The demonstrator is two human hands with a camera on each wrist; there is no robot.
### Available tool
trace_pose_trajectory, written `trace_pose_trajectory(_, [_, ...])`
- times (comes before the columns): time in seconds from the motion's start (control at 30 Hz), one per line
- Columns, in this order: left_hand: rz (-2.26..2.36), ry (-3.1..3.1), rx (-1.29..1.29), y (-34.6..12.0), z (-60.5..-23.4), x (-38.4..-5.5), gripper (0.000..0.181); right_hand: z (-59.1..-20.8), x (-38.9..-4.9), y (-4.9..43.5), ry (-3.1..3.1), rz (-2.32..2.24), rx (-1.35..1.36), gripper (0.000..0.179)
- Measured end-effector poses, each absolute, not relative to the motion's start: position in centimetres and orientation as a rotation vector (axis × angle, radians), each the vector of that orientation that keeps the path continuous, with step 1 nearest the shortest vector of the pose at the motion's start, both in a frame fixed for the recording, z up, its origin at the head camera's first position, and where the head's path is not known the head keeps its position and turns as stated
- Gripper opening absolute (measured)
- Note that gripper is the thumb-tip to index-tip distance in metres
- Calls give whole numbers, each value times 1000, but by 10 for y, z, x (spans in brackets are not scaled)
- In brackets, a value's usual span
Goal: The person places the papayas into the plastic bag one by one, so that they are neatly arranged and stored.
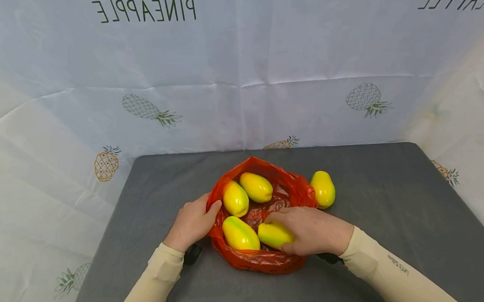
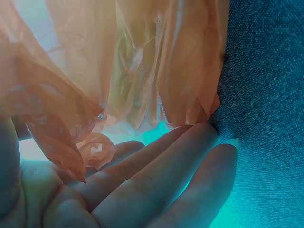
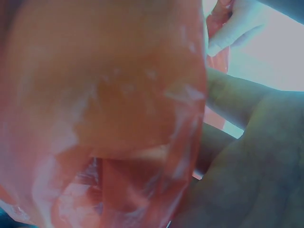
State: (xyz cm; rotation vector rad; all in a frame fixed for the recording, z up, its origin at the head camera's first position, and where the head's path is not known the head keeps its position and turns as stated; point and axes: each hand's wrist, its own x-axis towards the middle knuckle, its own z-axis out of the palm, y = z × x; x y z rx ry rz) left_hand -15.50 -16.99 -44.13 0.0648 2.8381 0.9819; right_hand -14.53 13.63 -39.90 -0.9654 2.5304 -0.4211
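An open red plastic bag (image 1: 272, 264) stands on the grey table, its rim spread wide. Inside it lie three yellow-green mangoes, one at the back (image 1: 256, 187), one at the left (image 1: 235, 199) and one at the front left (image 1: 241, 234). My right hand (image 1: 316, 229) reaches over the rim and grips another mango (image 1: 275, 235) within the bag. At the bag's left side my left hand (image 1: 193, 222) holds the rim, thumb over the edge. In the left wrist view its other fingers (image 2: 156, 185) lie along the outside of the plastic. Red film covers much of the right wrist view.
One more mango (image 1: 323, 189) rests on the table just outside the bag's right rim. The grey table (image 1: 380, 178) reaches back to a hanging white cloth (image 1: 302, 46) printed with pineapples. Similar cloth hangs at both sides.
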Motion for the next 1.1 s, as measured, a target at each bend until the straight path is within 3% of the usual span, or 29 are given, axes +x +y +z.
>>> trace_pose_trajectory(0.63, [957,2873,102,-168,-439,-156,42,-405,-148,139,2513,-495,-928,64])
trace_pose_trajectory(0.87, [956,2883,120,-170,-439,-156,41,-385,-154,151,2591,-707,-982,56])
trace_pose_trajectory(1.1, [983,2849,94,-169,-439,-154,40,-369,-166,183,2817,-920,-791,59])
